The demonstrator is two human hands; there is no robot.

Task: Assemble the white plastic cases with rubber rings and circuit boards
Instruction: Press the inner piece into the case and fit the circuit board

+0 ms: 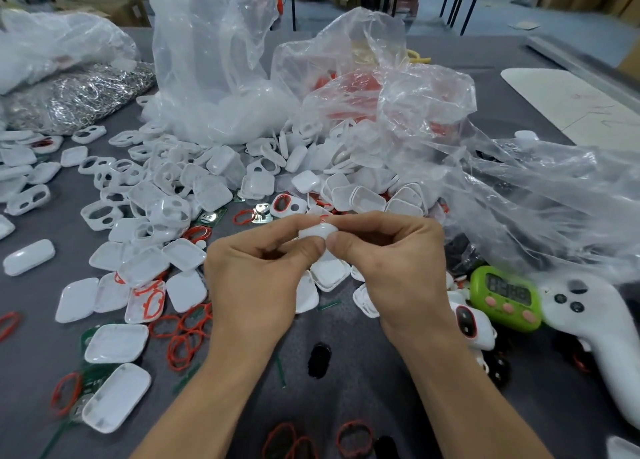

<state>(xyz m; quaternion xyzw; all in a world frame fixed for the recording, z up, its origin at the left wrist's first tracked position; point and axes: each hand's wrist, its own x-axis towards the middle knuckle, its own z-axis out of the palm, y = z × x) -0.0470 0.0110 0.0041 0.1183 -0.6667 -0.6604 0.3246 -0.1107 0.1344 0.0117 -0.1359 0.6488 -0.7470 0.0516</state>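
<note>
Fingers [304, 250] of left hand [256, 278] and right hand [391, 261] curled, thumbs and forefingers of both pinching one white case [317, 231] held up off the grey worktop [356, 382], a sliver of red rubber ring [322, 218] at its top edge (how far seated, cannot tell). Just left of the case lie circuit boards [212, 216]; left and nearer, loose red rings [187, 334] among white lids; beyond it a heap of case halves [221, 181], with clear plastic bags [214, 60] behind. Right of the case and nearer: green timer [504, 297], white controller [595, 320] just beside it.
</note>
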